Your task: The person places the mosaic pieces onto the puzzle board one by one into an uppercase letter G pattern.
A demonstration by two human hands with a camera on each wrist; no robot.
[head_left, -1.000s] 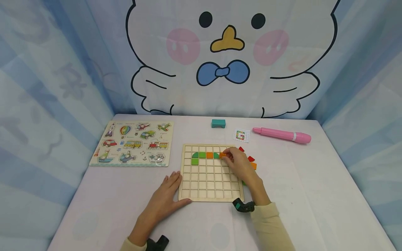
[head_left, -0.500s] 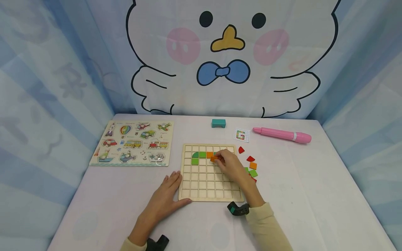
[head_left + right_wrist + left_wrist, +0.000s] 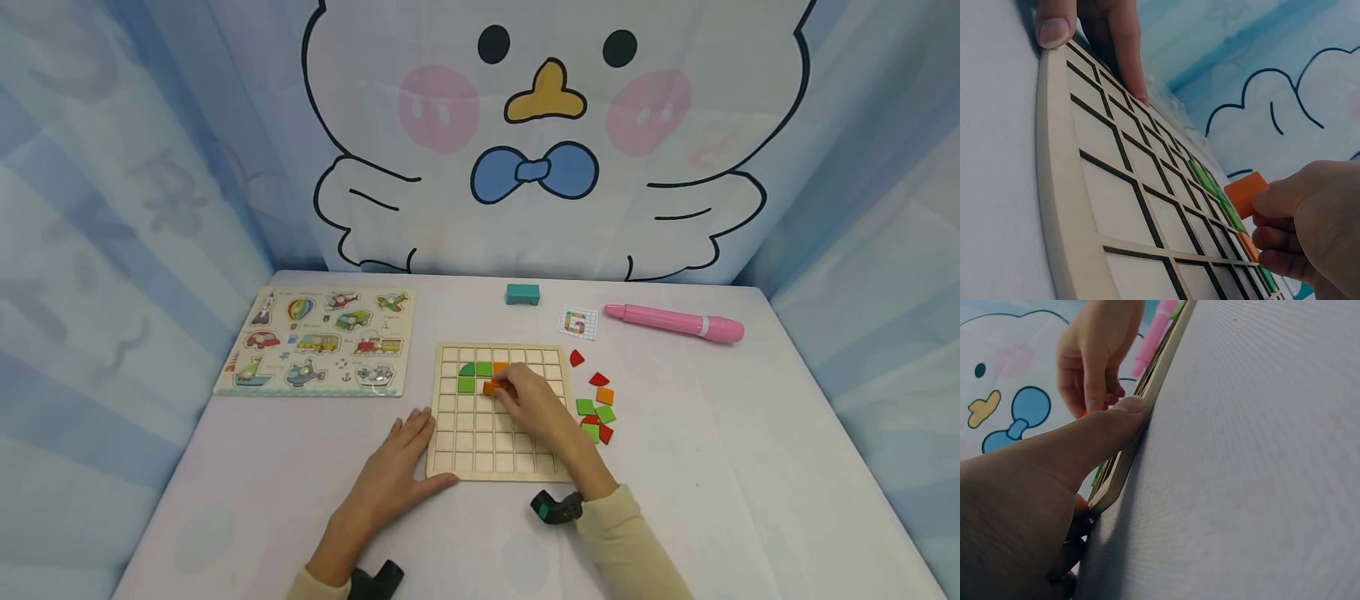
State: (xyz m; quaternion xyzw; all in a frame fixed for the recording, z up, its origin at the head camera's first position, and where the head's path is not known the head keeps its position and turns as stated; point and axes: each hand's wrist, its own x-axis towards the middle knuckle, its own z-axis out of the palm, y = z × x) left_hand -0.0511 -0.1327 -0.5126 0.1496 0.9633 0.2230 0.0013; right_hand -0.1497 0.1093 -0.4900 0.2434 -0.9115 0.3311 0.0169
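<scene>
My right hand (image 3: 534,408) pinches an orange square tile (image 3: 1247,194) between thumb and fingers, just over the wooden grid board (image 3: 502,469). Beneath and beside it, a green quarter-round tile (image 3: 467,369), a green square (image 3: 483,368), another green square (image 3: 466,385) and an orange square (image 3: 501,367) lie in the board's cells. Part of the upper row is hidden by the right hand in the head view. My left hand (image 3: 393,467) rests at the board's lower left corner, thumb along the front edge and fingers along the left side; it shows close in the left wrist view.
Loose red, green and orange tiles (image 3: 605,397) lie right of the board. Behind it are a small pattern card (image 3: 577,322), a teal block (image 3: 522,294) and a pink pen-shaped object (image 3: 673,323). A vehicle picture puzzle (image 3: 315,342) sits at the left.
The right hand has moved left across the board with the orange tile, from the upper row's right end to near the second row's green square. The left hand has stayed put.
</scene>
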